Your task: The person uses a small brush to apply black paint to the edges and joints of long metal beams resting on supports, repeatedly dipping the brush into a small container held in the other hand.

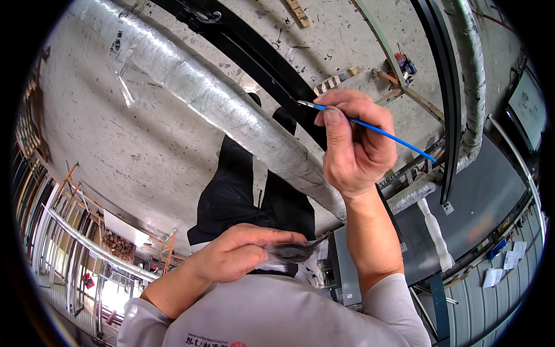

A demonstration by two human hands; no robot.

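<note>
Right hand (359, 139), nearer the black metal bar (243, 49): fingers pinched on a slim blue-handled paintbrush (394, 138), its long axis oblique to the bar, tip toward it, contact unclear. Left hand (231, 253), farther from the bar: fingers closed on a dark-stained shallow container (292, 253).

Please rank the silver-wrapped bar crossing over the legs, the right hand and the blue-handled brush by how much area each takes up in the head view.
1. Silver-wrapped bar
2. Right hand
3. Blue-handled brush, long but very thin and partly covered
</note>
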